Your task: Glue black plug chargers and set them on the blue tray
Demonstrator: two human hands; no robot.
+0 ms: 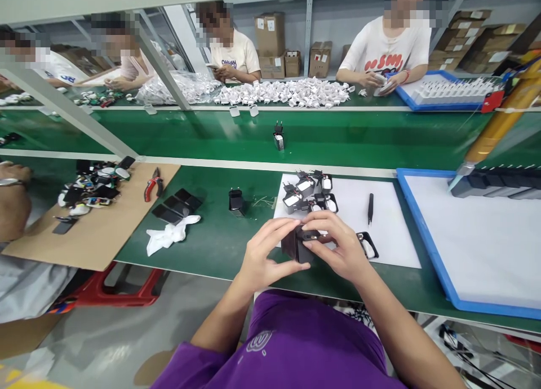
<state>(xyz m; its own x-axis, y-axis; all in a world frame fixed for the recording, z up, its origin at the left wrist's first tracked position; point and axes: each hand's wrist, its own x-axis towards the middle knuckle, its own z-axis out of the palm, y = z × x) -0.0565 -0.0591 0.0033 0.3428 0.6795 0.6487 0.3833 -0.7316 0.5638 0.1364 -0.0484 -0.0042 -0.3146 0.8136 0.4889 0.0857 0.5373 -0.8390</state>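
Between my two hands, above the white sheet's left edge, is a black power adapter (299,248). The fingers of my left hand (267,252) close on its left side, thumb below and fingertips on top. My right hand (340,247) pinches the plug end of the same adapter, metal pins pointing right. Just beyond my fingers lies a cluster of black adapters with white parts inside (307,190). A single black open housing piece (368,246) rests beside my right hand, partly covered by it. Farther right on the sheet lies a black pen-like tool (371,208).
Left of me are a black adapter (236,202), black flat covers (177,204), a crumpled white cloth (171,235) and red-handled pliers (153,185). A blue-rimmed tray (439,276) holds grey-black blocks under a hanging yellow tool (499,118). An adapter (278,136) stands on the green belt. Co-workers sit opposite.
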